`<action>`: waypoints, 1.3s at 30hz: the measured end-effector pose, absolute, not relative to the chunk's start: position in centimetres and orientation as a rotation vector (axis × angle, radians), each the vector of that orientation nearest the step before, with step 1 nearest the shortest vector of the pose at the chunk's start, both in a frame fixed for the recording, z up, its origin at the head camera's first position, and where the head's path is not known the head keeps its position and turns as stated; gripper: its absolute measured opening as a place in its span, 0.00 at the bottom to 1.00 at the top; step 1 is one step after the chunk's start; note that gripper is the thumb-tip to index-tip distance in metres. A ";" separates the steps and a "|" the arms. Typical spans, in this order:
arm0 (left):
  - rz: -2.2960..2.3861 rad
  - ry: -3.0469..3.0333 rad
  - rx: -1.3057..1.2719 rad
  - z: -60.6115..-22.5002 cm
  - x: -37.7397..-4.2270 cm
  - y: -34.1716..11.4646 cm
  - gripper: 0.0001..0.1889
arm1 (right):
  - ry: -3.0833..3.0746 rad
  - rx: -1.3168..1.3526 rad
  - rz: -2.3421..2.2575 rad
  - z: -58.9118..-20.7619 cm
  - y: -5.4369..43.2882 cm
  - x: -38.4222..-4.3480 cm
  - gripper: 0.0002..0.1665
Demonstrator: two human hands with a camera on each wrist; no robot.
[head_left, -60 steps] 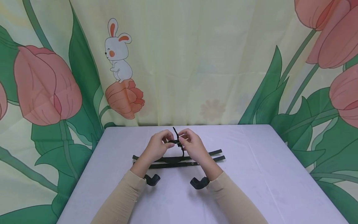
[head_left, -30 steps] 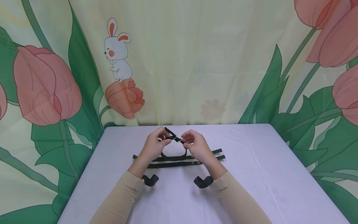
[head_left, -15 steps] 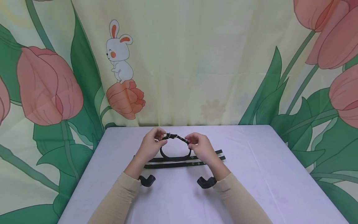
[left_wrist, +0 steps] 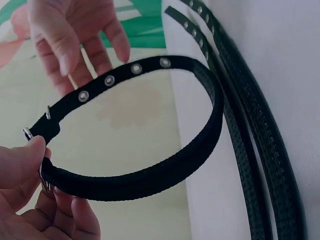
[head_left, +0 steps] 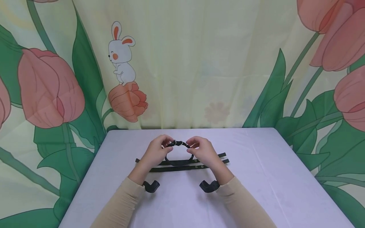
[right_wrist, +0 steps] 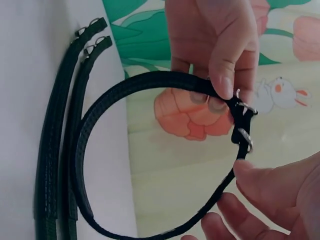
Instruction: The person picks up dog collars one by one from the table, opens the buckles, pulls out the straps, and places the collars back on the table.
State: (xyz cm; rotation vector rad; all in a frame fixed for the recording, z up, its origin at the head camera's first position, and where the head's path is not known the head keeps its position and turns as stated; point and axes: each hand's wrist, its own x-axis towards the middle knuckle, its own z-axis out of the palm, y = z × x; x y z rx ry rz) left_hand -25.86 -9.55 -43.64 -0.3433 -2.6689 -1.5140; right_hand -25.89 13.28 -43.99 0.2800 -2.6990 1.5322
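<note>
A black dog collar (left_wrist: 165, 172) with a metal buckle (right_wrist: 246, 107), a D-ring (right_wrist: 245, 139) and several eyelets forms a loop held up over the table. My left hand (head_left: 156, 150) pinches it beside the buckle, thumb on the near side and fingers behind, as the left wrist view shows. Opposite, my right hand (head_left: 202, 151) holds the strap just past the D-ring between thumb and fingers. The strap end is tucked through the buckle. In the head view, the loop's lower side overlaps two more black collars (head_left: 179, 168) lying on the table.
The two lying collars run side by side across the white table (head_left: 256, 190), eyelet ends to the right. Dark wrist devices (head_left: 209, 186) sit at both cuffs. Behind the table's far edge hangs a curtain (head_left: 182, 69) printed with tulips and a rabbit.
The strap end, earlier sticking up crosswise between my hands, now lies flat in the buckle. The collar opened into a rounded loop as my hands spread, then they came slightly closer together.
</note>
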 end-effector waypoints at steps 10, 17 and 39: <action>-1.481 -2.674 -0.489 -43.6 -25.6 -9.0 0.13 | -2.625 0.339 1.526 -43.6 12.5 -25.8 0.13; -1.400 -2.735 -0.606 -43.4 -25.3 -8.8 0.17 | -2.643 0.428 1.491 -43.8 12.5 -25.5 0.13; -1.442 -2.732 -0.343 -43.8 -24.7 -12.7 0.17 | -2.644 0.273 1.425 -43.8 16.3 -24.8 0.15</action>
